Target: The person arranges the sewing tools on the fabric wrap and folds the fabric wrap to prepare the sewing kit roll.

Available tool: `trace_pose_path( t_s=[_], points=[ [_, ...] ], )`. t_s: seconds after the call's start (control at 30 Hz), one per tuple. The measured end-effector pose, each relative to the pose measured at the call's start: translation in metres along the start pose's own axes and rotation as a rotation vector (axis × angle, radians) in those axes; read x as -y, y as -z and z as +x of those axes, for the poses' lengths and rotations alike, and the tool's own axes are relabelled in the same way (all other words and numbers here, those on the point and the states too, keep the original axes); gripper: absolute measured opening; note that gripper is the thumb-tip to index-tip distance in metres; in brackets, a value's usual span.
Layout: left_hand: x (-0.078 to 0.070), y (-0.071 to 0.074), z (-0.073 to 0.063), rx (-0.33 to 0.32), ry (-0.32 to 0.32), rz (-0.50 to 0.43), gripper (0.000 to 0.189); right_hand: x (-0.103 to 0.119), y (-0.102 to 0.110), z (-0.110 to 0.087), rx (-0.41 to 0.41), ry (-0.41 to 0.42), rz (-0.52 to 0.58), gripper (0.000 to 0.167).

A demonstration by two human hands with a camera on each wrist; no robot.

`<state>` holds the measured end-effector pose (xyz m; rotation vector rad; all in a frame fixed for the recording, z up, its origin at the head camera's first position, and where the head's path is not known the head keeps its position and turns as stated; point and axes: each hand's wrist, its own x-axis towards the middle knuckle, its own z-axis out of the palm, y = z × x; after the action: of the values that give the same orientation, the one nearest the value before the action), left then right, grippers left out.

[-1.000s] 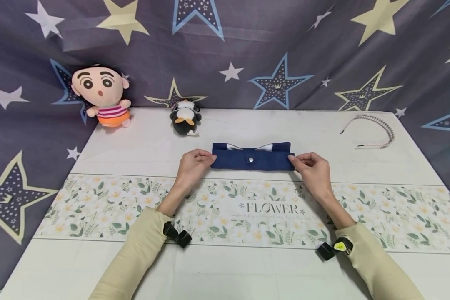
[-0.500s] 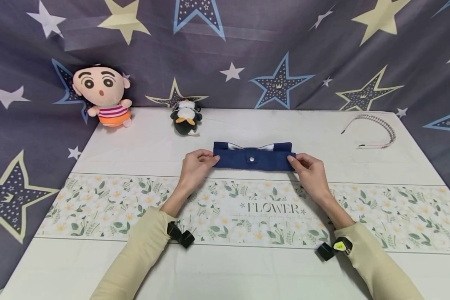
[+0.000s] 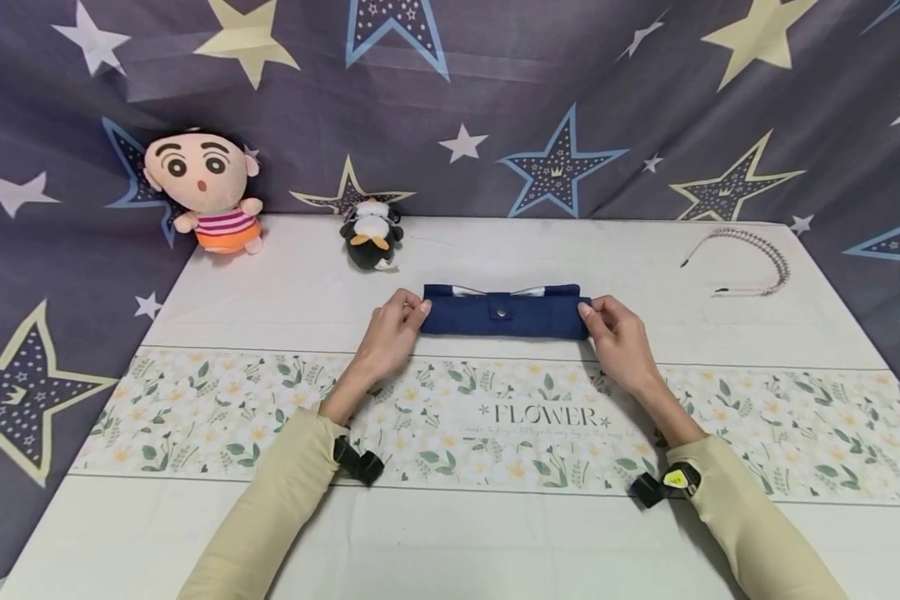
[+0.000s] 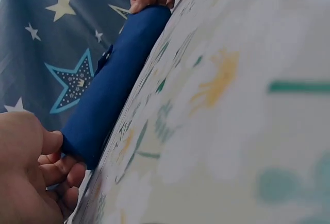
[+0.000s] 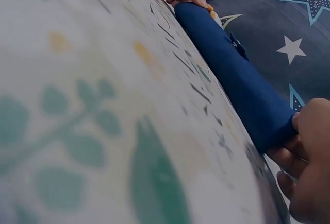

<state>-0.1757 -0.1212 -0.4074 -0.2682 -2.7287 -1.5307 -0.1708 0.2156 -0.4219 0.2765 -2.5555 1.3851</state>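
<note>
A navy blue fabric piece (image 3: 457,318), folded into a long narrow bundle, lies crosswise on the table; it looks like a folded cloth bag, though its kind is not certain. A tab with a silver snap (image 3: 502,313) sits at its middle, and white lining shows along its far edge. My left hand (image 3: 390,337) pinches the bundle's left end between thumb and fingers. At the opposite end my right hand (image 3: 622,342) grips it the same way. Both wrist views show the blue bundle (image 4: 116,85) as a thick roll, with thumbs on its near side and fingertips curled beneath.
Behind the bundle sits a penguin plush (image 3: 371,237), with a larger doll plush (image 3: 206,192) at the back left. A beaded headband (image 3: 776,262) lies at the back right. A flower-printed strip (image 3: 217,417) crosses the white table (image 3: 495,542). A star-patterned curtain (image 3: 435,100) hangs behind.
Both hands have shifted slightly away from me at the ends. The near part of the bundle has turned a little toward the back, and the snap now faces more upward.
</note>
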Motion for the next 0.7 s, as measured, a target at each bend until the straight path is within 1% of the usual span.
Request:
trace_pose_path(
  t_s=[0.1, 0.2, 0.33, 0.47, 0.6, 0.7],
  points=[
    [0.0002, 0.0023, 0.0030, 0.022, 0.001, 0.027, 0.027, -0.0016, 0.0008, 0.0026, 0.015, -0.001, -0.019, 0.029],
    [0.0007, 0.0028, 0.0056, 0.027, 0.011, 0.030, 0.027, -0.0020, 0.0027, 0.0048, 0.045, -0.023, -0.015, 0.032],
    [0.0021, 0.0017, 0.0076, 0.020, 0.025, 0.019, 0.028, 0.0007, 0.0057, 0.0060, 0.101, -0.096, 0.033, 0.036],
    [0.0022, 0.0005, 0.0079, 0.001, 0.039, -0.002, 0.028, 0.0031, 0.0075, 0.0063, 0.138, -0.159, 0.071, 0.038],
    [0.0019, -0.0003, 0.0073, -0.032, 0.040, -0.024, 0.026, 0.0044, 0.0081, 0.0060, 0.140, -0.168, 0.086, 0.039],
    [0.0032, -0.0009, 0.0066, -0.044, 0.040, -0.034, 0.026, 0.0045, 0.0094, 0.0055, 0.134, -0.175, 0.091, 0.038]
  ],
)
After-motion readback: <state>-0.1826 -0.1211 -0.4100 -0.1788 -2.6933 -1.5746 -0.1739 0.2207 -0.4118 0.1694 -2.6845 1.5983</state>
